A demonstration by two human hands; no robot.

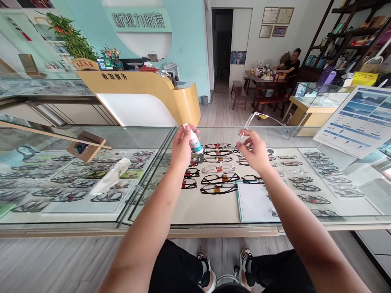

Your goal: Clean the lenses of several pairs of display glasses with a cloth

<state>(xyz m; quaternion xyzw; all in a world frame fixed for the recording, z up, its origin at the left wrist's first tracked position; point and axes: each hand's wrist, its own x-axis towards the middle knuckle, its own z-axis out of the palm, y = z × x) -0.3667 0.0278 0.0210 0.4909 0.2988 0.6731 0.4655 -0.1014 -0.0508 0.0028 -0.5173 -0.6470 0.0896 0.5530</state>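
Note:
My left hand (181, 147) is closed around a small white spray bottle (196, 142) with a blue-green band at its lower end. The bottle is tilted, its white top up by my thumb. In my right hand (255, 153), thumb and fingers pinch a pair of clear-framed eyeglasses (262, 116) with a yellow tag on it. Both hands are above the glass display counter (220, 232). Rows of eyeglasses (218, 188), many dark-framed, lie under the glass below them.
On the counter to the left lie a crumpled white cloth (110, 177) and a wooden-framed mirror (85, 147). A white sheet with a teal edge (255, 201) is near my right forearm. A printed stand (356, 120) rises at right. Another person (290, 67) sits at a far table.

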